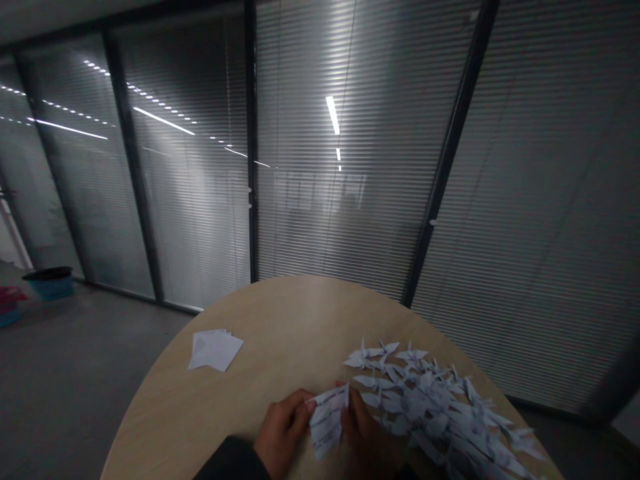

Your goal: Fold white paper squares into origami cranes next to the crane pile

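Observation:
A small folded piece of paper (329, 421) with dark printed lines is held up just above the table, between my two hands. My left hand (284, 427) pinches its left edge with thumb and fingers. On the other side, my right hand (367, 430) grips the right edge, its fingers partly in shadow. Close to my right hand lies a large heap of folded paper cranes (430, 400), spread toward the table's right edge. Farther off, to the left, rests a small stack of flat white paper sheets (216, 349).
The round wooden table (300, 313) has its curved far edge near a glass partition with blinds (340, 227). On the floor at far left stand a blue bin with a dark liner (51, 283) and a red-and-blue container (9, 305).

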A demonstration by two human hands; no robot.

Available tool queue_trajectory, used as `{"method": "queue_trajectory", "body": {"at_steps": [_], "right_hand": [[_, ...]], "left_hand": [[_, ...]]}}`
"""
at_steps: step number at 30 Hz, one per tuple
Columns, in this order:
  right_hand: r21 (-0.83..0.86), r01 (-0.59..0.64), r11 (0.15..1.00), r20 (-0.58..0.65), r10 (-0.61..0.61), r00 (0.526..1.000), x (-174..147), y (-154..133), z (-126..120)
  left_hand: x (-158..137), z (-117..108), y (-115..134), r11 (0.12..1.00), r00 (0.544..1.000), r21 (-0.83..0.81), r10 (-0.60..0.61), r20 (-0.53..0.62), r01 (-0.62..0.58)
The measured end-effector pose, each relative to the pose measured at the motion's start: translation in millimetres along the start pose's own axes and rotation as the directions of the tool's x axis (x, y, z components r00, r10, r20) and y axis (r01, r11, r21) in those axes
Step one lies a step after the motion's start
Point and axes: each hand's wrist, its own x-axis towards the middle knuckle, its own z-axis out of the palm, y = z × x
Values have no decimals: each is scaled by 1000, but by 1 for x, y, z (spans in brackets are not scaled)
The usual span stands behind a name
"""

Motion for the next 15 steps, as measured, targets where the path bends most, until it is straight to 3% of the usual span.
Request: {"method": "queue_trajectory", "body": {"at_steps": [4, 10, 15], "right_hand": [[63, -45, 997, 20, 44, 999, 1, -5, -2], [306, -9, 952, 115, -28, 993, 4, -12, -4], [409, -32, 912, 203, -57, 978, 4, -17, -8]], "left_hand": [[4, -2, -7, 995, 997, -90, -41, -68, 34], [12, -6, -9, 934, 978, -338, -164, -132, 112], [15, -6, -20, 865, 962, -485, -230, -150, 131]]}}
